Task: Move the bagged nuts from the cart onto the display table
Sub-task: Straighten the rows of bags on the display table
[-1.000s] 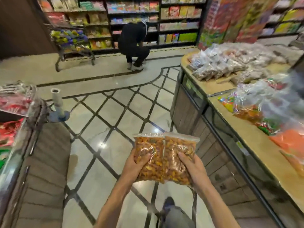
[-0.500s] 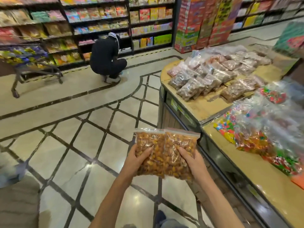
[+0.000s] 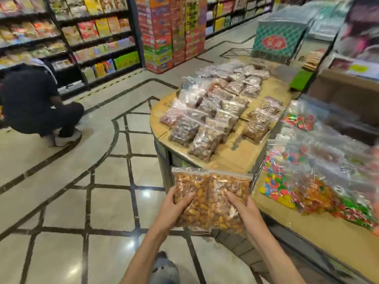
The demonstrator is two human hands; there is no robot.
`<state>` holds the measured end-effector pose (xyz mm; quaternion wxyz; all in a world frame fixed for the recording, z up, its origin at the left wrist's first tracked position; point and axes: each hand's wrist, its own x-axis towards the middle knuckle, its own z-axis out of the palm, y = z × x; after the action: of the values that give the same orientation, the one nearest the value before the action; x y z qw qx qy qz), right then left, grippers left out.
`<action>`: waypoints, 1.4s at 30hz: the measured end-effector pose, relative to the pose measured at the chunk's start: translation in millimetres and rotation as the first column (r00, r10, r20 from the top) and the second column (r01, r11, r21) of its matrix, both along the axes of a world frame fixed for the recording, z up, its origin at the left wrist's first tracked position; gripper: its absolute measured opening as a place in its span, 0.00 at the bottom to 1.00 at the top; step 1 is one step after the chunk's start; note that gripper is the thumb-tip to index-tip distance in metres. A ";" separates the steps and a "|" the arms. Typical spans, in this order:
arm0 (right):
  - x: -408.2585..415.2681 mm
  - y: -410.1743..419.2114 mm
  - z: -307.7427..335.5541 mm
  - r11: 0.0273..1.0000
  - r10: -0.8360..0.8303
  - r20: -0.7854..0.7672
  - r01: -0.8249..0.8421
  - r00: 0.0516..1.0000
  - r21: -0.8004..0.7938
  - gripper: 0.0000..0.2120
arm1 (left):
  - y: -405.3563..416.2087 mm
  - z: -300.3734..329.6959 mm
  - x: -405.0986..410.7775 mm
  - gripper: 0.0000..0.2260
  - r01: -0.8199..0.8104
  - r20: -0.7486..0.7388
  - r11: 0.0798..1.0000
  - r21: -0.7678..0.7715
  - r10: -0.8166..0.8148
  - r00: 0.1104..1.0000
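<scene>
The left hand (image 3: 174, 208) and right hand (image 3: 244, 210) each clutched a bag of nuts (image 3: 209, 201), pressed side by side above the floor, just short of the display table (image 3: 235, 160). Slippery plastic (no support beneath) could slide free; crowded stacked bags (image 3: 207, 124) beyond might topple when nudged.

left hand (image 3: 174, 208) gripping | right hand (image 3: 244, 212) gripping | both forearms extended

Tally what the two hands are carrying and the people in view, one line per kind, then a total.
Bags of orange-brown nuts in the grip of the hands: 2 (left bag, right bag)
Hands holding them: 2 (left hand, right hand)
Crouching person in black by the shelves: 1
Total: 5
</scene>
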<state>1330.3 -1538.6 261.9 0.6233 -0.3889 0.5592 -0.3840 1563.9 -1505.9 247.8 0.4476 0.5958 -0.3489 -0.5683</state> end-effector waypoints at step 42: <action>-65.2 -268.0 -64.4 0.749 -0.590 -0.171 0.614 0.789 0.247 0.36 | -483.9 -76.0 -174.6 0.39 0.647 0.464 0.762 0.016 -0.579 0.670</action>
<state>1265.1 -1806.6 197.6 0.4924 -0.1078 0.7298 -0.4619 1389.4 -1989.8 171.7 0.1817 0.5208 -0.6626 -0.5067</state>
